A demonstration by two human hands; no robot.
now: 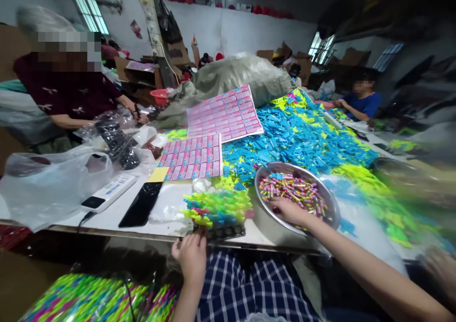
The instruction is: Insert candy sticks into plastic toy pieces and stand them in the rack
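Note:
My right hand reaches over the near rim of a round metal bowl, fingers curled down among many small striped cylinders in pink, yellow and other colours. Its fingertips are hidden, so what they grip does not show. At the table's front edge, my left hand rests with the thumb apart and the fingertips by the left corner of a black tray with round hollows. Upright rows of yellow-green, blue and pink plastic pieces fill that tray.
A large heap of blue plastic pieces lies behind the bowl. Printed pink card sheets, a black phone, a white power strip and a plastic bag lie left. People sit at far left and right. Bagged colourful pieces stand below.

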